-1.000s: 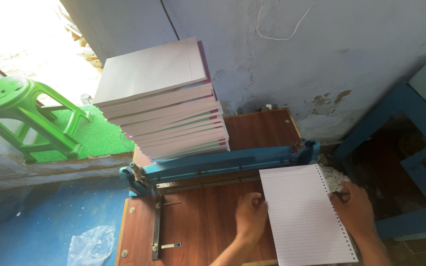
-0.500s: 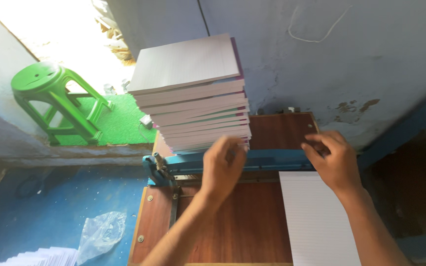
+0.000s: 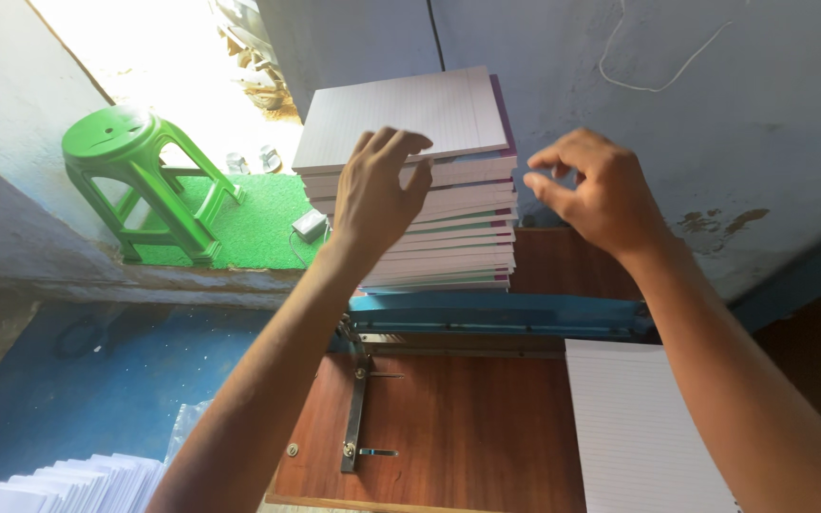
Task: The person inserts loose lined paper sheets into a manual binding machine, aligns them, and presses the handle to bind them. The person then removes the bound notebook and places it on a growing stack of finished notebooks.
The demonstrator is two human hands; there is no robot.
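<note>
Both of my hands are up at the tall stack of ruled notebooks (image 3: 429, 180) that stands at the far end of the wooden surface (image 3: 458, 427), just beyond the blue bar of the paper cutter (image 3: 505, 313). My left hand (image 3: 377, 195) is spread loosely in front of the stack's near edge, fingers (image 3: 401, 142) curled over the top book; my grip there is wide and closes on nothing, and I cannot tell whether the fingertips actually touch the cover. My right hand (image 3: 596, 195) hovers just beside the stack's right side, thumb and forefinger drawn narrow toward each other but apart, empty.

On the surface near my right forearm lies a sheet of ruled white paper (image 3: 643, 427), flat, its far edge just beside the blue bar. A black metal guide (image 3: 355, 408) runs along the left part of the surface. Off to the left, by the bright doorway, a green plastic stool (image 3: 130, 176) stands on a green mat (image 3: 258, 223). At the lower left corner a fanned pile of white sheets (image 3: 59, 484) lies on the blue floor (image 3: 87, 380).
</note>
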